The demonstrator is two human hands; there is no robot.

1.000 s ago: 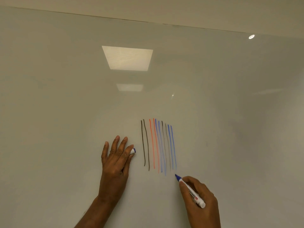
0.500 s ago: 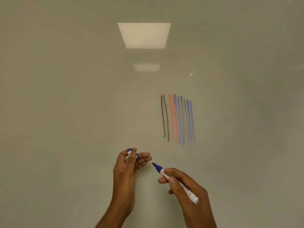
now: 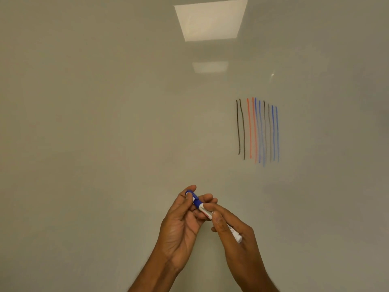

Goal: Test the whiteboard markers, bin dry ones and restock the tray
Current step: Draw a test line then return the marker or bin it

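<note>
**Cap meets marker in front of the whiteboard**

Low in the middle, the left hand (image 3: pixel 181 224) pinches a blue cap (image 3: pixel 192 196) between thumb and curled fingers. The right hand (image 3: pixel 237 234) grips the white marker (image 3: pixel 205 210) by its barrel, with the tail end pointing down to the right. Cap and marker tip meet in one line; I cannot tell if the cap is fully seated. On the whiteboard (image 3: pixel 105 123), up and to the right, stand black, red and blue test strokes (image 3: pixel 254 131).
</note>
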